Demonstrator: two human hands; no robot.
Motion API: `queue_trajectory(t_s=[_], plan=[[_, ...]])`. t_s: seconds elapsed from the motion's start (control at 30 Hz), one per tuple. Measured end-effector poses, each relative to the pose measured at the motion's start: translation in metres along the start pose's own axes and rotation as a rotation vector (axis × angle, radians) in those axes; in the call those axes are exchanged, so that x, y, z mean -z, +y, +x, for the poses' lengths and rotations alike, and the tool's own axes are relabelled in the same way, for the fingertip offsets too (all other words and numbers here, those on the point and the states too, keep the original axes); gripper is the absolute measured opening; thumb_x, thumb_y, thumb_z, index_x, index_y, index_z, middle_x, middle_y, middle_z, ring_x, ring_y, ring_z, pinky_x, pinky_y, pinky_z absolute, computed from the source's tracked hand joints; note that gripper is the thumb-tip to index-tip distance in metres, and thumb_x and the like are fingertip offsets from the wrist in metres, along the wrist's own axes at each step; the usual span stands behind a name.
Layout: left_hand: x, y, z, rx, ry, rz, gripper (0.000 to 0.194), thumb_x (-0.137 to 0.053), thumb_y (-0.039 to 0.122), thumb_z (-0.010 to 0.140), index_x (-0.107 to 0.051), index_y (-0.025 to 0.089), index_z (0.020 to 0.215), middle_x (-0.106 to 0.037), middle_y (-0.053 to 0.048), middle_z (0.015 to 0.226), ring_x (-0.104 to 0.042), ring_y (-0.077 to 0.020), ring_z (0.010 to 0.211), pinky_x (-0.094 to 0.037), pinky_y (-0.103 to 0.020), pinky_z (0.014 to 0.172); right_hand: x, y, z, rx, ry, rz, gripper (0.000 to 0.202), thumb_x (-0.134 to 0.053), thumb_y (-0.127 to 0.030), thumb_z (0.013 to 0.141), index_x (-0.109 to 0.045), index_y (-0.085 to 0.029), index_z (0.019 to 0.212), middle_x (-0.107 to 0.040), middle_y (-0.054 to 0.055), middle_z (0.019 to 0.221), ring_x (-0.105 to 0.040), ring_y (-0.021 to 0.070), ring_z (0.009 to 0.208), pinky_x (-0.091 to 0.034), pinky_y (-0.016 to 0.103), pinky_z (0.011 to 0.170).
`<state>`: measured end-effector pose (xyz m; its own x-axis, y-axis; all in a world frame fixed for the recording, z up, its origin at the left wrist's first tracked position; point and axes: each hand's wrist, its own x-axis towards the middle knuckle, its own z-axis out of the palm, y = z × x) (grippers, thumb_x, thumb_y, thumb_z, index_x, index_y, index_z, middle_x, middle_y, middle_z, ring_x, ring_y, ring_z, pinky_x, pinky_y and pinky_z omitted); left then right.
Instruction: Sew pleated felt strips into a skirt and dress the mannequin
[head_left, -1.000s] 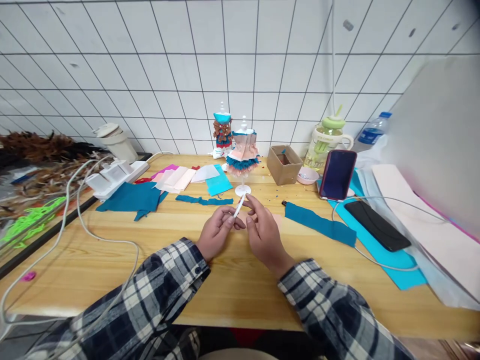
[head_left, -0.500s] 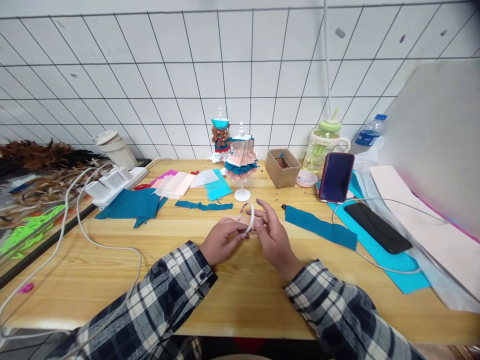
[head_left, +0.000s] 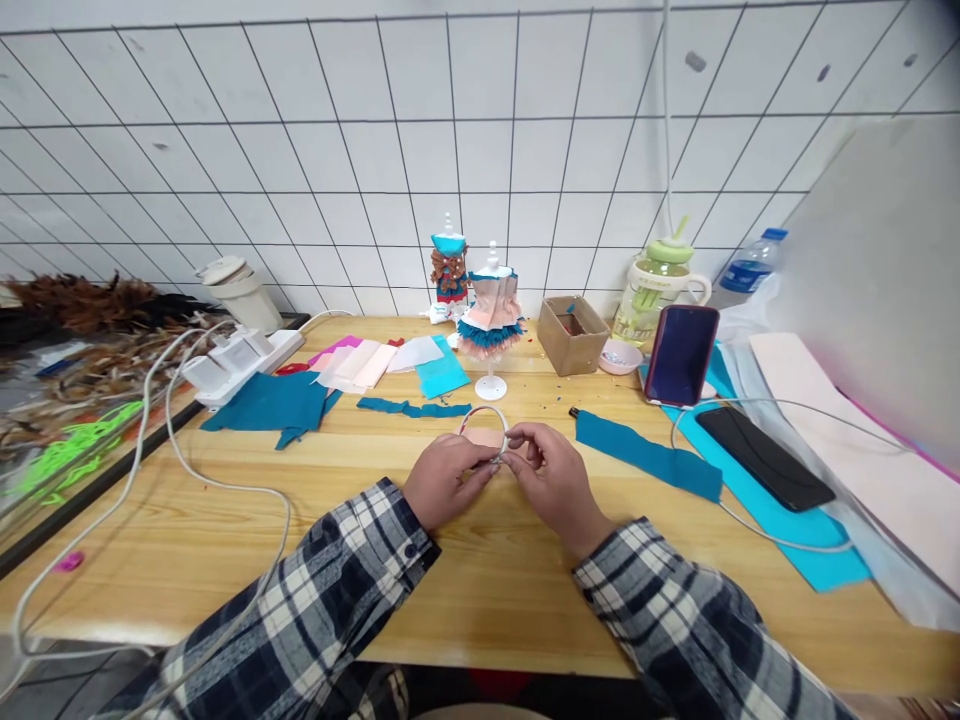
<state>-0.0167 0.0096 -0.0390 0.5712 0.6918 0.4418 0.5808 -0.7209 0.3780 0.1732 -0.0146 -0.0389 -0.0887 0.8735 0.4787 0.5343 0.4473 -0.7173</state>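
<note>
A thin white roll of tape (head_left: 504, 424), its inner side partly printed, stands nearly upright between my hands above the wooden table. My left hand (head_left: 447, 480) pinches its lower edge between thumb and fingers. From the other side, the thumb and fingertips of my right hand (head_left: 553, 482) close on the roll's lower right edge. Just beyond them stands a small white dress form (head_left: 491, 388) wearing a pale pink and teal ruffled paper dress (head_left: 495, 305). A narrow teal strip (head_left: 412, 408) lies left of the roll, and a wider teal strip (head_left: 645, 455) lies to the right.
Behind is a second dressed form (head_left: 448, 270). A cardboard box (head_left: 573, 345), a pink bowl (head_left: 620, 358), a green-lidded bottle (head_left: 660, 285) and an upright phone (head_left: 681, 355) stand right of it. A power strip (head_left: 247, 365) and loose cables occupy the left; crepe sheets (head_left: 262, 405) lie nearby.
The roll has turned so its round opening faces me more. My right hand's raised, spread fingers have curled down and closed at the roll's edge. The view has shifted slightly.
</note>
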Motion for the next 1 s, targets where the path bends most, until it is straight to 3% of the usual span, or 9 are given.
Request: queue_trajectory(t_s=[0.17, 0.33, 0.43, 0.5, 0.57, 0.7, 0.83, 1.0], plan=[[0.0, 0.005, -0.001, 0.038, -0.007, 0.066, 0.022, -0.052, 0.033, 0.092, -0.07, 0.024, 0.102, -0.071, -0.004, 0.076, -0.062, -0.0176, 0.07, -0.042, -0.03, 0.067, 0.001, -0.001, 0.001, -0.052, -0.042, 0.057, 0.007, -0.059, -0.027, 0.086, -0.06, -0.021, 0.088, -0.061, 0.0, 0.074, -0.054, 0.0149, 0.065, -0.043, 0.028, 0.063], [0.002, 0.005, 0.001, 0.103, 0.078, 0.054, 0.019, -0.055, 0.033, 0.089, -0.07, 0.021, 0.09, -0.071, -0.004, 0.073, -0.062, -0.0161, 0.066, -0.043, -0.028, 0.063, 0.003, 0.0, 0.001, -0.021, -0.031, 0.031, 0.013, -0.056, -0.029, 0.087, -0.055, -0.021, 0.077, -0.056, -0.001, 0.069, -0.051, 0.0143, 0.063, -0.042, 0.027, 0.059], [0.003, 0.003, 0.0, 0.118, 0.102, 0.034, 0.02, -0.056, 0.034, 0.089, -0.069, 0.021, 0.083, -0.07, -0.003, 0.07, -0.062, -0.0147, 0.063, -0.043, -0.026, 0.061, 0.002, 0.001, -0.001, -0.033, 0.042, 0.072, 0.011, -0.056, -0.029, 0.086, -0.057, -0.021, 0.093, -0.062, 0.002, 0.084, -0.053, 0.0138, 0.066, -0.046, 0.027, 0.059], [0.003, 0.004, -0.001, 0.113, 0.101, 0.033, 0.02, -0.056, 0.034, 0.089, -0.068, 0.02, 0.081, -0.069, -0.002, 0.068, -0.061, -0.0144, 0.063, -0.042, -0.026, 0.061, 0.002, 0.001, -0.001, -0.033, 0.055, 0.107, 0.032, -0.058, -0.031, 0.085, -0.053, -0.021, 0.116, -0.064, 0.006, 0.104, -0.056, 0.014, 0.07, -0.05, 0.027, 0.059], [0.003, 0.005, -0.001, 0.107, 0.099, 0.028, 0.02, -0.056, 0.033, 0.088, -0.068, 0.02, 0.081, -0.069, -0.003, 0.068, -0.061, -0.0147, 0.063, -0.042, -0.026, 0.06, 0.002, 0.0, -0.001, 0.004, 0.005, 0.087, 0.037, -0.058, -0.031, 0.087, -0.054, -0.023, 0.123, -0.063, 0.008, 0.112, -0.059, 0.0158, 0.077, -0.052, 0.028, 0.062], [0.006, 0.007, -0.001, 0.137, 0.106, -0.053, 0.02, -0.055, 0.033, 0.088, -0.07, 0.02, 0.085, -0.07, -0.004, 0.071, -0.062, -0.0155, 0.064, -0.044, -0.026, 0.062, 0.007, 0.0, 0.002, 0.05, -0.034, -0.027, 0.013, -0.056, -0.03, 0.09, -0.067, -0.023, 0.09, -0.069, 0.006, 0.094, -0.062, 0.0197, 0.083, -0.051, 0.032, 0.071], [0.016, 0.0, 0.001, 0.093, 0.059, -0.178, 0.025, -0.05, 0.032, 0.088, -0.069, 0.018, 0.096, -0.073, -0.007, 0.085, -0.064, -0.0183, 0.076, -0.049, -0.029, 0.072, 0.017, 0.004, 0.007, 0.008, 0.054, -0.069, 0.011, -0.057, -0.027, 0.088, -0.065, -0.022, 0.083, -0.068, 0.004, 0.085, -0.06, 0.0183, 0.078, -0.048, 0.031, 0.069], [0.023, -0.006, 0.002, 0.206, 0.096, -0.175, 0.019, -0.055, 0.032, 0.084, -0.068, 0.018, 0.08, -0.07, -0.005, 0.075, -0.061, -0.0173, 0.069, -0.047, -0.028, 0.068, 0.022, 0.008, 0.009, -0.009, 0.047, -0.057, 0.01, -0.059, -0.025, 0.086, -0.064, -0.022, 0.079, -0.065, 0.002, 0.079, -0.056, 0.0166, 0.068, -0.044, 0.03, 0.063]])
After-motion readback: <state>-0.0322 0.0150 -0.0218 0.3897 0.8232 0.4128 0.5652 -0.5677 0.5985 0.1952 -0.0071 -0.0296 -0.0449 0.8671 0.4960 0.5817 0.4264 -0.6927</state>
